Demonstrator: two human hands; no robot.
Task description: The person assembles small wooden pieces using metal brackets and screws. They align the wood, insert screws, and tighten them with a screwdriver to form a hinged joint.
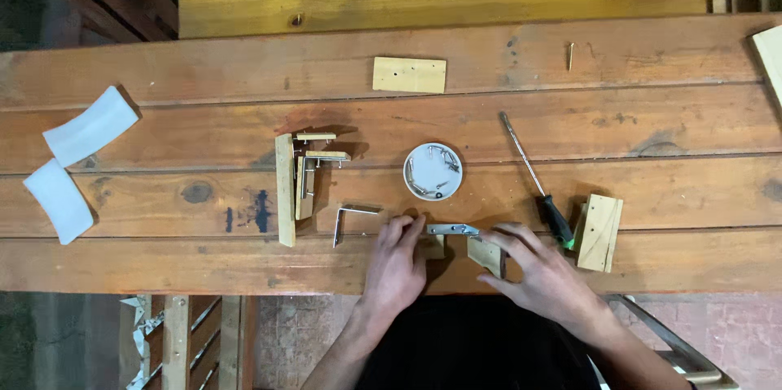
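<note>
My left hand rests on the near edge of the wooden workbench, its fingers on one end of a small wooden block with a metal angle bracket on top. My right hand grips the other end of that wooden piece. A loose metal angle bracket lies just left of my left hand. A small white dish with several screws sits just beyond my hands. A screwdriver with a black and green handle lies to the right of the dish.
An assembly of thin wooden pieces with brackets stands left of centre. A wooden block lies right of the screwdriver, a flat drilled block farther back, a single screw at back right. Two white curved pieces lie far left.
</note>
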